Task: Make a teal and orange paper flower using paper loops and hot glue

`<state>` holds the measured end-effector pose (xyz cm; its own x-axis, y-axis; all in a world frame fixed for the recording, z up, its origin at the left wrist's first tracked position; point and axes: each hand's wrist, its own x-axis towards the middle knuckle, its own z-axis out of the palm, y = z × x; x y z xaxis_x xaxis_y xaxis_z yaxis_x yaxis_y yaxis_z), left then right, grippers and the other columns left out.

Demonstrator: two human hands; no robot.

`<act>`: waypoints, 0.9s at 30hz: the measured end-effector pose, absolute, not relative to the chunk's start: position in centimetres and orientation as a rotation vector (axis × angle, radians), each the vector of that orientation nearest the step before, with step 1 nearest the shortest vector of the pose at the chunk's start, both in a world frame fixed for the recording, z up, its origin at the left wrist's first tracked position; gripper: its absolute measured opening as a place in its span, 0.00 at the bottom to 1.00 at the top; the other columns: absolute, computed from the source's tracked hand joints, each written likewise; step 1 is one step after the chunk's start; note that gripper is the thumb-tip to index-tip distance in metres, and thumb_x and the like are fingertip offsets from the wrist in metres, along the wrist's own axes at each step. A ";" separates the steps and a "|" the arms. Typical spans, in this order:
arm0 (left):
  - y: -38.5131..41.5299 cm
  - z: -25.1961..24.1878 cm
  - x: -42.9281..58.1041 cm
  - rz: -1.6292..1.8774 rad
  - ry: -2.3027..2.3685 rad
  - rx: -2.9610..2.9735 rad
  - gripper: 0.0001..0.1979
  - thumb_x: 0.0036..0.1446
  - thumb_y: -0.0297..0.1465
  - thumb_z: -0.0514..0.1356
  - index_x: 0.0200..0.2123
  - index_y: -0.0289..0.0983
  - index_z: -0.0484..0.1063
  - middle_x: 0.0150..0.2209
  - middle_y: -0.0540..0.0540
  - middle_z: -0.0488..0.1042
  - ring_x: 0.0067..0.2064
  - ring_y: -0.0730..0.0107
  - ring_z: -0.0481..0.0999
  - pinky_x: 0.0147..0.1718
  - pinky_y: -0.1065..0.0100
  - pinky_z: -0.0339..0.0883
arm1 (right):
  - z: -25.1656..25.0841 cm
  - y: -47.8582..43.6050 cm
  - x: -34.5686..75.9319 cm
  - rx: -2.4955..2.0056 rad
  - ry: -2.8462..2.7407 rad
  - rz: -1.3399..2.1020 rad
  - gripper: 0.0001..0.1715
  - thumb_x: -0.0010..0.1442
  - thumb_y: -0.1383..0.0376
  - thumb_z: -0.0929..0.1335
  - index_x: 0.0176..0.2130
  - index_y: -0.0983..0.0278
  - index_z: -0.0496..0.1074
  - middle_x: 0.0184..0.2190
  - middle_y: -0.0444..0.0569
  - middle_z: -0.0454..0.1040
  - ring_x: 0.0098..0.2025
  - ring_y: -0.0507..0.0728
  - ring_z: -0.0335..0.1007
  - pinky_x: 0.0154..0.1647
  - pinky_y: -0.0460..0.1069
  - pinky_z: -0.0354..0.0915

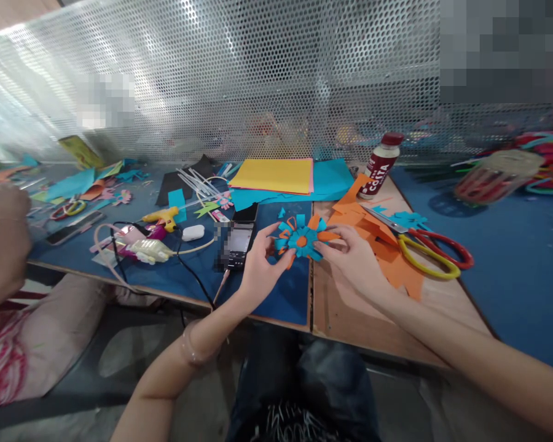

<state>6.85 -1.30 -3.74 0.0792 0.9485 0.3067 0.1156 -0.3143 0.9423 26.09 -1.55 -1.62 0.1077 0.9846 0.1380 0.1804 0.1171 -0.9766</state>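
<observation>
Between my two hands is a paper flower (301, 240) with blue and orange looped petals and an orange centre. My left hand (263, 264) pinches its left side, thumb at the lower edge. On the opposite side my right hand (350, 255) grips the petals between thumb and fingers. Just right of my right hand lie orange paper scraps (391, 264). Scissors (431, 253) with red and yellow handles rest across those scraps. A phone (239, 241) with its screen lit lies left of my left hand, a cable plugged into it.
A yellow glue gun (162, 217) and a white earbud case (193, 233) lie to the left among cables. Yellow paper sheets (274, 175) are stacked at the back. A Costa bottle (381, 166) stands behind the scraps; a clear jar (498, 177) is farther right. A co-worker's arm (4, 245) reaches in at left.
</observation>
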 end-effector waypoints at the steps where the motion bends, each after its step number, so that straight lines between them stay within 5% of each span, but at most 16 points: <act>1: -1.4 -3.8 6.9 1.337 1.093 1.571 0.29 0.57 0.35 0.67 0.60 0.40 0.62 0.46 0.44 0.77 0.46 0.63 0.80 0.48 0.61 0.73 | -1.7 -1.5 26.1 -1.287 -1.346 0.863 0.16 0.51 0.55 0.76 0.37 0.60 0.74 0.46 0.51 0.74 0.46 0.61 0.74 0.54 0.60 0.68; 10: -1.6 -3.9 6.7 1.420 1.092 1.504 0.29 0.57 0.35 0.67 0.59 0.41 0.62 0.43 0.45 0.76 0.44 0.64 0.79 0.47 0.61 0.74 | -2.6 -1.8 25.9 -1.227 -1.485 0.612 0.18 0.57 0.56 0.73 0.46 0.58 0.71 0.49 0.51 0.71 0.50 0.59 0.71 0.56 0.59 0.67; 16: -1.4 -3.8 6.7 1.426 1.015 1.432 0.28 0.57 0.35 0.67 0.58 0.40 0.62 0.44 0.45 0.77 0.45 0.64 0.80 0.48 0.62 0.74 | -2.1 -2.0 25.9 -1.235 -1.408 0.779 0.14 0.58 0.53 0.71 0.37 0.60 0.72 0.48 0.51 0.70 0.46 0.58 0.74 0.51 0.57 0.69; 27: -1.3 -4.1 6.8 1.421 0.967 1.413 0.28 0.56 0.35 0.68 0.56 0.40 0.63 0.45 0.44 0.78 0.46 0.64 0.80 0.48 0.61 0.75 | -2.3 -1.8 26.3 -1.164 -1.538 0.504 0.05 0.61 0.61 0.70 0.35 0.59 0.73 0.49 0.50 0.71 0.51 0.60 0.70 0.57 0.61 0.66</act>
